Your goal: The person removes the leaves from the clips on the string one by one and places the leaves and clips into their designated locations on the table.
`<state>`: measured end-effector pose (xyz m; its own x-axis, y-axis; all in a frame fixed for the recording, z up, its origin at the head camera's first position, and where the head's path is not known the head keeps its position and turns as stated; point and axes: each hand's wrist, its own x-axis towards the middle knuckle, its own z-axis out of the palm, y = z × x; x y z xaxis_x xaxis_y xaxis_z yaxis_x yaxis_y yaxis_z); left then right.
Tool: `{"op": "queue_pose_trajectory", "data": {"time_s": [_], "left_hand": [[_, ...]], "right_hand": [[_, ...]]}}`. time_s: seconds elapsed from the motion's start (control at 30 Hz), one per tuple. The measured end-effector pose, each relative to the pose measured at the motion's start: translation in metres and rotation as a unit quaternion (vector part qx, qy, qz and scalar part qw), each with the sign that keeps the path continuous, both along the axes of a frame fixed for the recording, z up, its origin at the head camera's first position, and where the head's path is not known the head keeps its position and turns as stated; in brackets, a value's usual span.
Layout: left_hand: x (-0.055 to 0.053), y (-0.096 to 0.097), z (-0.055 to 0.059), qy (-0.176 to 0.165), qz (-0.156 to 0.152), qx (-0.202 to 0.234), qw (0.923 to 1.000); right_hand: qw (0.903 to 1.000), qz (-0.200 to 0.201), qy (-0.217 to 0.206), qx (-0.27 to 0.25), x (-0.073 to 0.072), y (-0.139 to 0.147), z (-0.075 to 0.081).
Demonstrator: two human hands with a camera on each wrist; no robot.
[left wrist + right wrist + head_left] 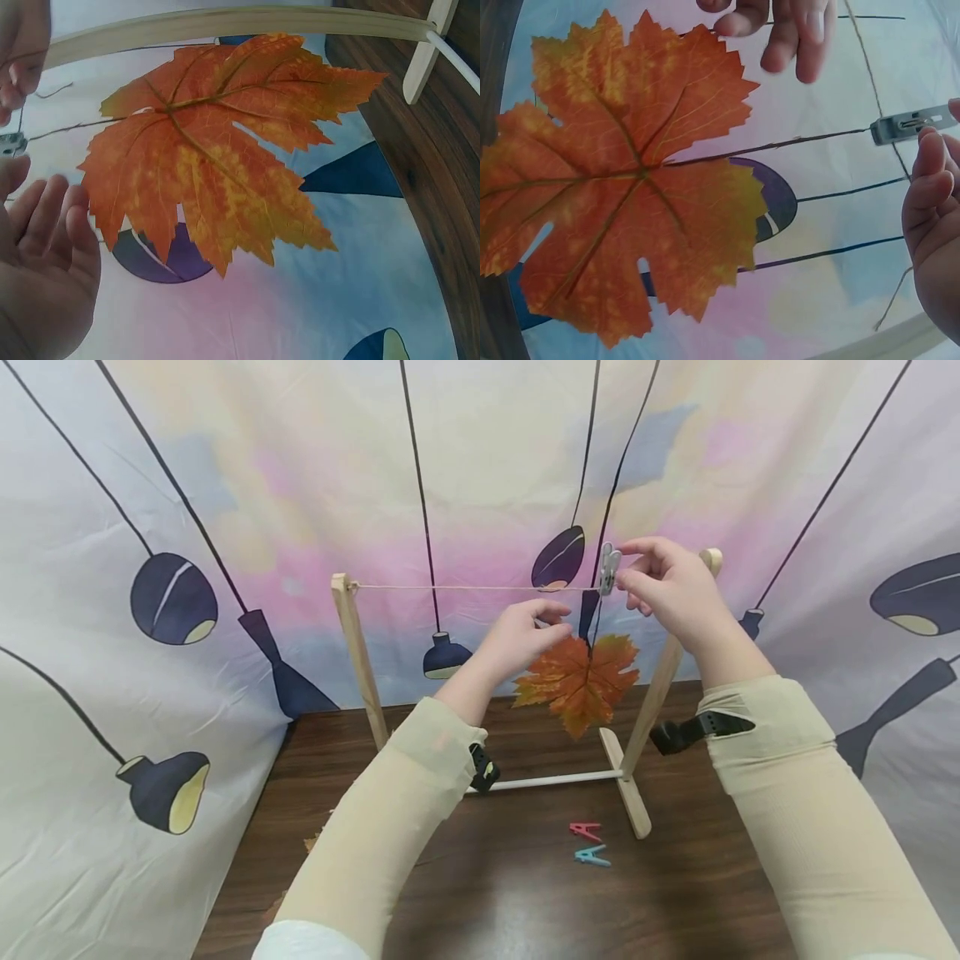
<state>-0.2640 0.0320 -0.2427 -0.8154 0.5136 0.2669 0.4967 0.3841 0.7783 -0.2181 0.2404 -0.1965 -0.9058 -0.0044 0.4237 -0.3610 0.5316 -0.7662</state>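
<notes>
A grey metal clothespin (pixel 609 570) sits on a thin string (pixel 480 587), with the stem of an orange maple leaf (pixel 585 681) in its jaws. My right hand (pixel 671 589) pinches the clothespin by its handle end between thumb and fingers. The leaf hangs below the string, its broad face filling much of both wrist views. To the left of the clothespin, my left hand (pixel 525 639) hovers just under the string with bent, relaxed fingers and nothing held. Beyond the leaf in the right wrist view, the left hand's fingers (pixel 780 37) hang apart from the stem.
The string runs between two wooden posts (pixel 358 652) of a stand joined low down by a white bar (pixel 555 780). On the dark wooden table (pixel 510 910) lie a red clothespin (pixel 585 832) and a blue clothespin (pixel 592 856). Leaf edges (pixel 311 842) peek out beside the left sleeve.
</notes>
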Motion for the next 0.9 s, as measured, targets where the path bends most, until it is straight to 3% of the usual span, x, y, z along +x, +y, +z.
{"op": "queue_pose_trajectory", "data": {"time_s": [0.13,0.33,0.6,0.77,0.9], "left_hand": [[-0.001,0.007,-0.002,0.016,0.024,0.001,0.9996],[0.003,0.015,-0.004,0.006,0.052,0.003,0.9986],[0.011,0.038,0.002,0.003,0.06,0.016,0.998],[0.013,0.051,0.0,0.007,0.069,0.019,0.9974],[0.016,0.058,-0.004,-0.008,0.062,0.032,0.9976]], "right_hand": [[0.9999,-0.004,-0.003,0.01,-0.001,-0.003,0.005],[0.9986,-0.019,-0.007,0.049,-0.003,-0.007,0.014],[0.9991,-0.006,-0.035,0.025,-0.002,-0.007,0.024],[0.9986,-0.002,-0.047,0.024,-0.001,-0.008,0.025],[0.9982,-0.011,-0.057,0.016,0.001,-0.007,0.024]]}}
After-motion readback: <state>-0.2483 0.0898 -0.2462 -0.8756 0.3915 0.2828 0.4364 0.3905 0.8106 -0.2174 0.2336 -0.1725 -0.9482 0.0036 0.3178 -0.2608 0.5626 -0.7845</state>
